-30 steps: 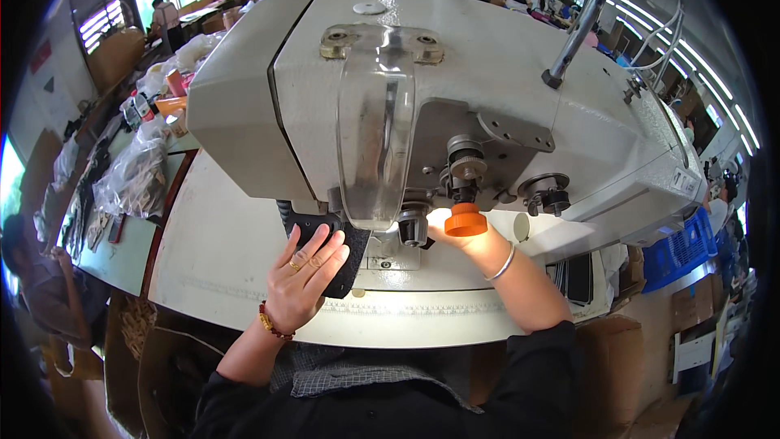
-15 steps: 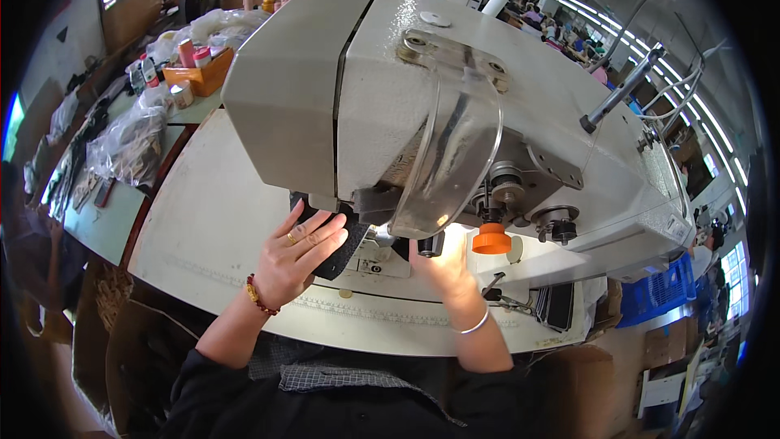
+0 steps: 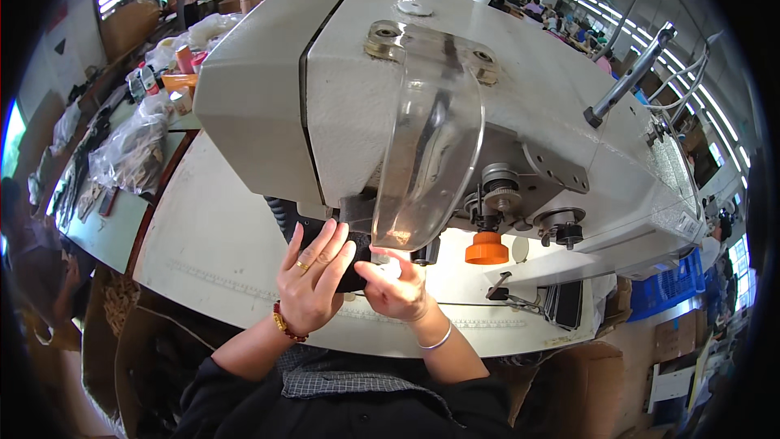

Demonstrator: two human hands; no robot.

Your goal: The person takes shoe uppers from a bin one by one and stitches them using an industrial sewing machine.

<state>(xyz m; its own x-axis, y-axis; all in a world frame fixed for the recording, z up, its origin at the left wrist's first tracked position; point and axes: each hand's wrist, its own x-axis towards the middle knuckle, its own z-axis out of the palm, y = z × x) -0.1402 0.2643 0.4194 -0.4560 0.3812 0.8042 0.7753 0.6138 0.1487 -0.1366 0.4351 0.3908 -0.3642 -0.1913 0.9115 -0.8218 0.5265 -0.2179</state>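
A large pale sewing machine [image 3: 349, 89] hangs over the white work surface. Below its head end lies a dark, textured black piece [image 3: 351, 278], partly hidden by my hands and the machine. My left hand [image 3: 313, 280] rests on this piece with its fingers stretched out, fingertips just under the machine head. Close beside it, my right hand [image 3: 398, 291] reaches to the piece's right edge. Thumb and forefinger are apart there, with a brightly lit spot between them; the other fingers are curled. A clear curved plastic guard [image 3: 431, 146] hangs above the right hand and hides the needle area.
An orange knob [image 3: 487, 249] hangs under the machine arm. Small metal tools [image 3: 520, 301] and a stack of dark flat pieces [image 3: 563, 305] lie at the right. A side table [image 3: 110, 236] holds plastic bags. A blue crate [image 3: 670, 280] is at far right.
My right hand has come left from behind the plastic guard to beside my left hand. My left hand has shifted slightly right and down, still on the black piece. The view has shifted a little.
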